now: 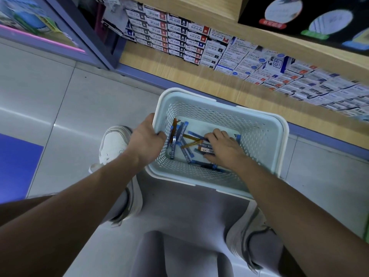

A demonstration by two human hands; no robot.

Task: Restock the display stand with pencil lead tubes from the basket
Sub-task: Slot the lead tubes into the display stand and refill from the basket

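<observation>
L grip clamps the basket at its left rim, fingers curled inside. R grip narrow, pinching an HB-marked tube mid-floor. Other pencil lead tubes, blue & orange, lie loose nr left wall. Shelf boxes read 0.5.

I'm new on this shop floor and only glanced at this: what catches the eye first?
A pale blue perforated basket sits centre frame, blue and orange pencil lead tubes scattered on its bottom. The left hand grips its left rim while the right hand reaches inside, curled over a few tubes. Behind, stacked small boxes fill the wooden shelf.
</observation>
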